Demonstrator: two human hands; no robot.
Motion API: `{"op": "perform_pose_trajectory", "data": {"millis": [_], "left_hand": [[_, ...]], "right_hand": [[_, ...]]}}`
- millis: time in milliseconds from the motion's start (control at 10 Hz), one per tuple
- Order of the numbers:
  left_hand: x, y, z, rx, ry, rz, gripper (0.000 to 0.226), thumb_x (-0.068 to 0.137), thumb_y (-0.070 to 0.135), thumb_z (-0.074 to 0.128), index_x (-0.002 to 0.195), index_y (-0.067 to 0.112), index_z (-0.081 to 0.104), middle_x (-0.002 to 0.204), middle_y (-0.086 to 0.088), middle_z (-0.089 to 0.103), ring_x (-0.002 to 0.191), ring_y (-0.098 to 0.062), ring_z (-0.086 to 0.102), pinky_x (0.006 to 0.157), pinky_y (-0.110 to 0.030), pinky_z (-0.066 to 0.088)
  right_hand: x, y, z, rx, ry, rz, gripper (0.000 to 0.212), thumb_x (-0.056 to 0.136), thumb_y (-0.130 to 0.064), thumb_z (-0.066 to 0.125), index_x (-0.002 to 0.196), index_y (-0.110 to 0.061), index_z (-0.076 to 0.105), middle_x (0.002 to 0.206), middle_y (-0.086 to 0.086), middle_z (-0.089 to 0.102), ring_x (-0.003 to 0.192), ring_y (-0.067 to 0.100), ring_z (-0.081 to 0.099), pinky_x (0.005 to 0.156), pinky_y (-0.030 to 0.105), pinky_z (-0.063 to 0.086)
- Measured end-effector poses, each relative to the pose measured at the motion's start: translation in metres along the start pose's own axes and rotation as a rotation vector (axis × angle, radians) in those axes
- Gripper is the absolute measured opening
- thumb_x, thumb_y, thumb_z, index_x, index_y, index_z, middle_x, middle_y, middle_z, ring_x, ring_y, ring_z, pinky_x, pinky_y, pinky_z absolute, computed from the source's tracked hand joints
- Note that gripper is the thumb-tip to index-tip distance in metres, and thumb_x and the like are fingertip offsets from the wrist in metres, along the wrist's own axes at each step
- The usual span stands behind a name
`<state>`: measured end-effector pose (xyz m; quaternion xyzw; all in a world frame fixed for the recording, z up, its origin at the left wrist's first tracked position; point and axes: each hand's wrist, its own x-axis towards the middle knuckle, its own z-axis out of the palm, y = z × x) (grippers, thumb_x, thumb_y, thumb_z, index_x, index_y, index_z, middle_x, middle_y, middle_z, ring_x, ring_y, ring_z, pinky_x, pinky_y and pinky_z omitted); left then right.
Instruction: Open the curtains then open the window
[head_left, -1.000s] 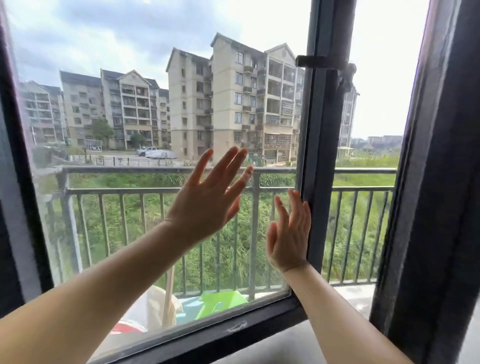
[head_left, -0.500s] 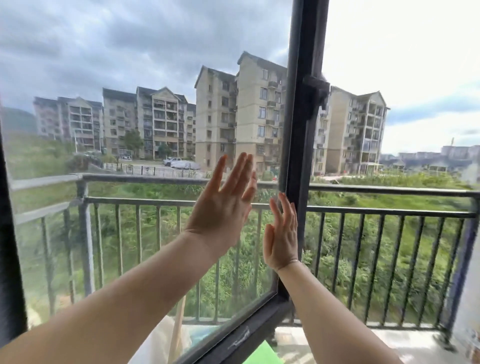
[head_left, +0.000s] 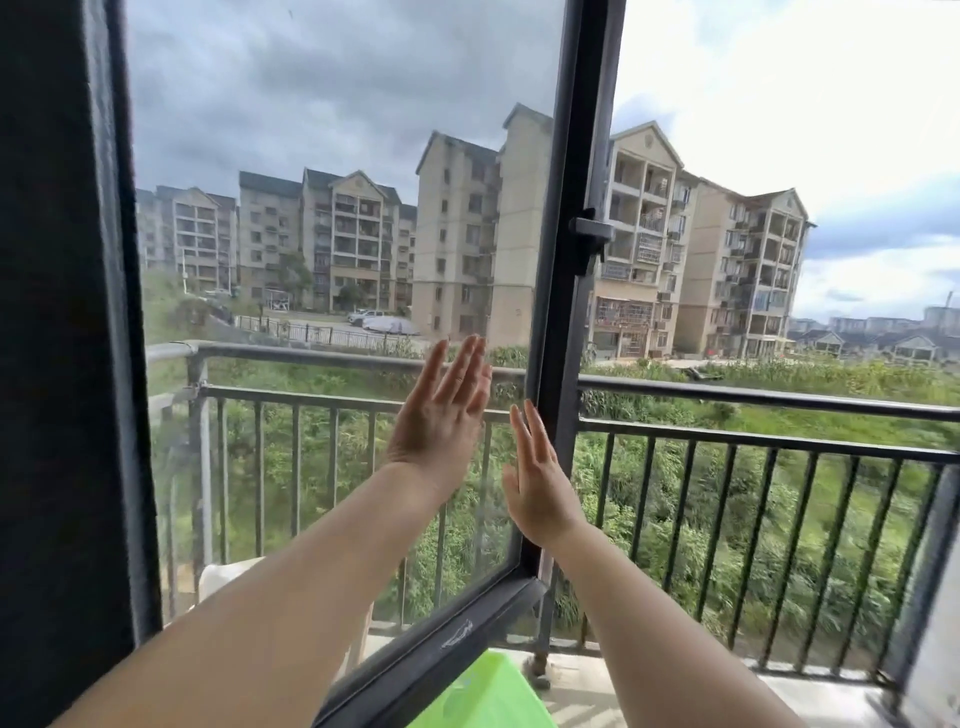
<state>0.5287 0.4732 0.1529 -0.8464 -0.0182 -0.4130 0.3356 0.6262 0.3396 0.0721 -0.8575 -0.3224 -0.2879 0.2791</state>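
The dark-framed window sash (head_left: 563, 291) stands swung far outward, hinged at the left, its tinted glass (head_left: 322, 218) filling the left half of the view. A latch handle (head_left: 589, 228) sticks out on the sash's free edge. My left hand (head_left: 439, 421) lies flat against the glass, fingers spread and pointing up. My right hand (head_left: 537, 483) presses open-palmed by the sash's right edge, lower down. Both forearms stretch out from the bottom of the view. No curtain is in view.
A dark wall or frame (head_left: 57, 364) fills the left edge. Beyond the opening a black balcony railing (head_left: 769, 400) runs across. A green plastic object (head_left: 483, 696) and a pale chair (head_left: 228, 571) sit on the balcony floor below.
The sash has swung further outward under both palms, widening the gap on the right. The right-hand frame has left the view, and both arms reach further forward.
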Motion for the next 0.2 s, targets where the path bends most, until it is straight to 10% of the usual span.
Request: {"op": "perform_pose_trajectory", "data": {"millis": [100, 200], "left_hand": [[-0.004, -0.001, -0.017, -0.112, -0.166, 0.001, 0.056, 0.095, 0.022, 0.015, 0.142, 0.009, -0.011, 0.147, -0.016, -0.027, 0.137, -0.03, -0.025, 0.105, -0.049, -0.024], [-0.027, -0.008, -0.054, -0.436, -0.37, -0.024, 0.058, 0.092, 0.015, 0.029, 0.145, 0.014, 0.006, 0.156, -0.015, 0.002, 0.142, -0.031, 0.008, 0.117, -0.048, 0.009]], "right_hand": [[-0.012, -0.031, -0.041, -0.002, -0.275, 0.094, 0.061, 0.094, -0.017, 0.043, 0.146, -0.021, 0.01, 0.155, 0.009, 0.017, 0.084, 0.007, 0.058, 0.079, 0.029, 0.053], [-0.033, -0.071, -0.082, -0.15, -0.581, 0.191, 0.048, 0.097, -0.021, 0.038, 0.142, -0.007, 0.025, 0.14, 0.016, 0.044, 0.1, 0.02, 0.058, 0.087, 0.03, 0.047]]}}
